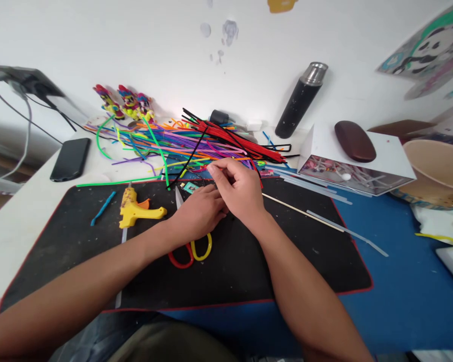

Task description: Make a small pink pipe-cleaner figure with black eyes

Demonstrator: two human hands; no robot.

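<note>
Over the middle of the black mat [241,271], my two hands are close together. My right hand [243,193] is closed, thumb and forefinger pinched, with a small bit of red at the fingertips; what it grips is not clear. Just to its left and lower, my left hand [198,211] has its fingers curled inward, and whatever lies in them is hidden. Scissors with red and yellow handles [202,247] lie partly under the left hand and wrist. A yellow glue gun [136,211] rests to the left, a glue stick in its back.
A heap of coloured pipe cleaners [181,141] spreads along the wall. A blue piece [103,207] and a phone [71,159] lie left. Rightward are a wooden stick [304,212], clear glue sticks [317,186], a black flask [300,103], a white box [357,156] and a tub [434,168].
</note>
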